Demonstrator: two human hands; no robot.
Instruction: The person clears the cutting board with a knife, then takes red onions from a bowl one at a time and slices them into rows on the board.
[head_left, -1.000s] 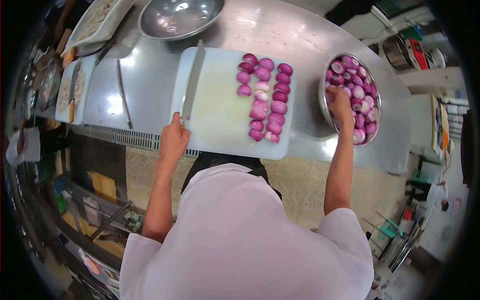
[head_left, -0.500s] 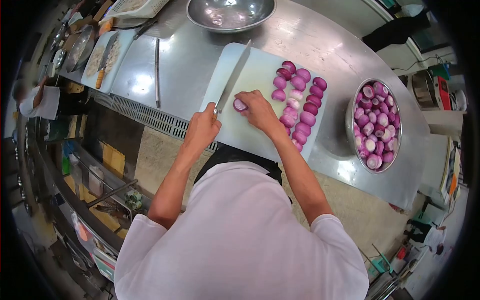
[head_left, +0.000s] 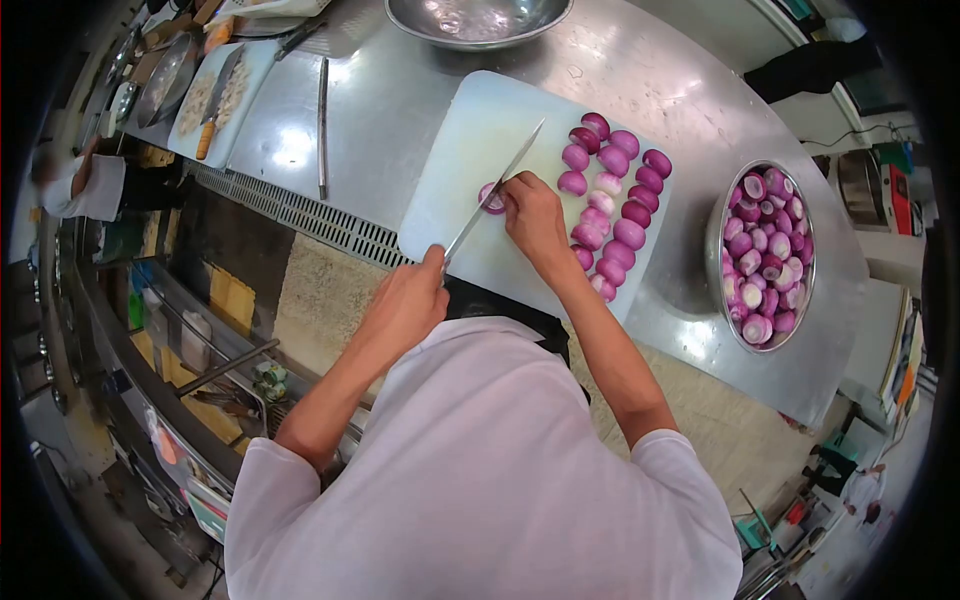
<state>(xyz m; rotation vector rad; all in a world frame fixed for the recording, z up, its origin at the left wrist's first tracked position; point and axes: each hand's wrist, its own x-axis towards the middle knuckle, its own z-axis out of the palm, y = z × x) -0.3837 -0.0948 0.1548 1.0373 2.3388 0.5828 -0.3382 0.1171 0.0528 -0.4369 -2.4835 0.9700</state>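
My left hand (head_left: 408, 298) is closed around the handle of a long knife (head_left: 465, 233), its blade slanting away across the white cutting board (head_left: 455, 130). A cut red onion (head_left: 488, 198) lies at the blade, part of it showing on the blade's left side. My right hand (head_left: 537, 215) is closed with bent fingertips at the onion, just right of the blade; the part under the fingers is hidden. Rows of peeled red onion halves (head_left: 629, 233) sit on the board's right side.
A metal bowl of peeled red onions (head_left: 765, 255) stands at right on the steel table (head_left: 690, 120). Another metal bowl (head_left: 480, 25) is at the far edge. Left lie a metal rod (head_left: 323, 130) and a second board (head_left: 262, 70) with a knife (head_left: 216, 105). A person (head_left: 95, 185) stands far left.
The knife has swung from left of the onion to lie across it, its tip moving right. My right hand has shifted slightly right. The whole view has moved a little.
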